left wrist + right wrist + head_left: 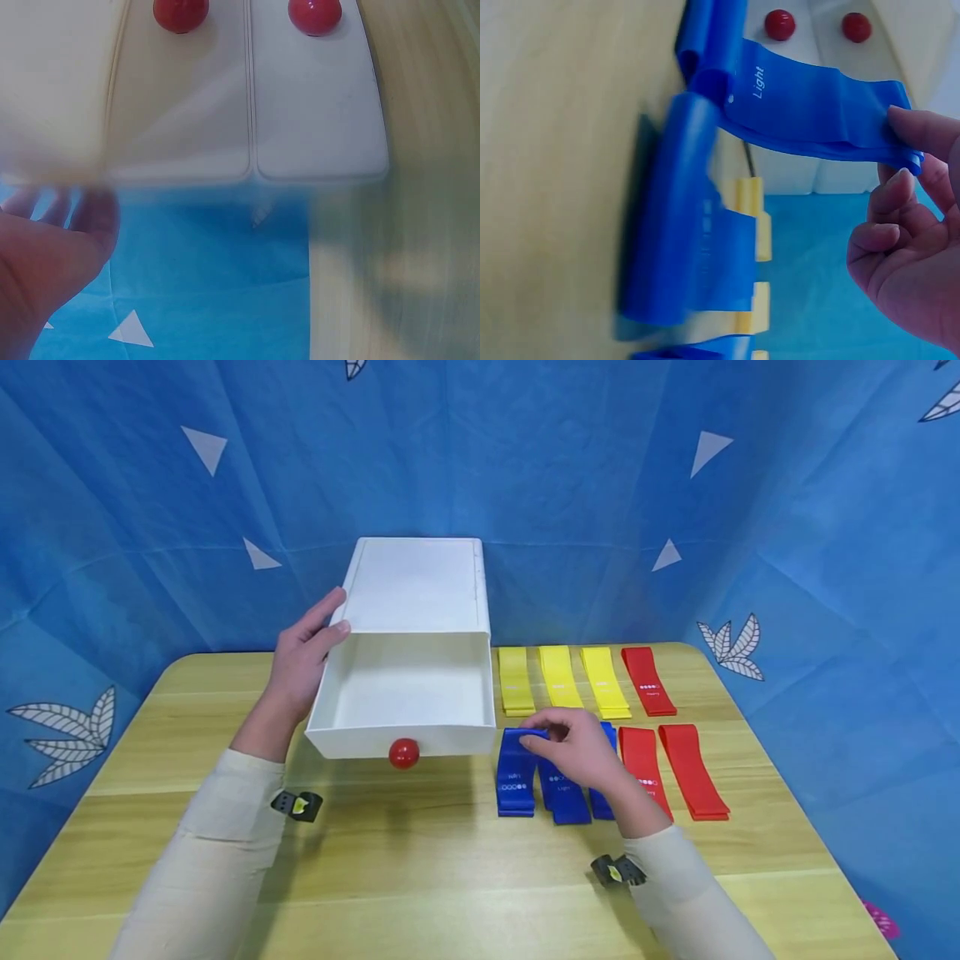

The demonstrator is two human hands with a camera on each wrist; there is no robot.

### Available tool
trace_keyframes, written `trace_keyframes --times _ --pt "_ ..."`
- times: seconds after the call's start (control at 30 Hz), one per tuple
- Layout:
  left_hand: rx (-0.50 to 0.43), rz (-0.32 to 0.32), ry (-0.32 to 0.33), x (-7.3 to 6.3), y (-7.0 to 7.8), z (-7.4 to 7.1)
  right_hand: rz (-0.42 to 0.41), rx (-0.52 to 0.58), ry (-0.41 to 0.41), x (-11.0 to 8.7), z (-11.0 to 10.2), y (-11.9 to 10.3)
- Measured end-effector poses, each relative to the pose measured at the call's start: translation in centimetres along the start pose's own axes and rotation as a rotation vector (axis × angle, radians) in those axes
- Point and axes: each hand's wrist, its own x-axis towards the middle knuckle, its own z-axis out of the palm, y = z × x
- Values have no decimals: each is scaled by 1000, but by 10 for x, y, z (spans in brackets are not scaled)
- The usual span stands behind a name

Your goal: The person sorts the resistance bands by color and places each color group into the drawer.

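My right hand pinches the upper end of the leftmost blue resistance band between thumb and fingers. That end is raised off the table, and white "Light" lettering shows on the band. Two more blue bands lie beside it, partly covered by the hand in the head view. My left hand rests against the left side of a white drawer cabinet, its thumb at the top edge. The cabinet's top drawer is pulled out with nothing inside, and a red round knob sits on its front.
Three folded yellow bands lie in the back row right of the cabinet, with a red band at its end. Two red bands lie in front. Lower drawers carry red knobs. A blue curtain hangs behind the wooden table.
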Motion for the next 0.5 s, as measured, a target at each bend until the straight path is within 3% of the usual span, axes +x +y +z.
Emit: trace_keyframes --times 0.23,0.5 --pt "-8 3 -2 1 -1 0 -54 32 23 -1 -13 -14" --pt "1 10 -1 1 -1 -1 -39 36 41 0 -28 -26"
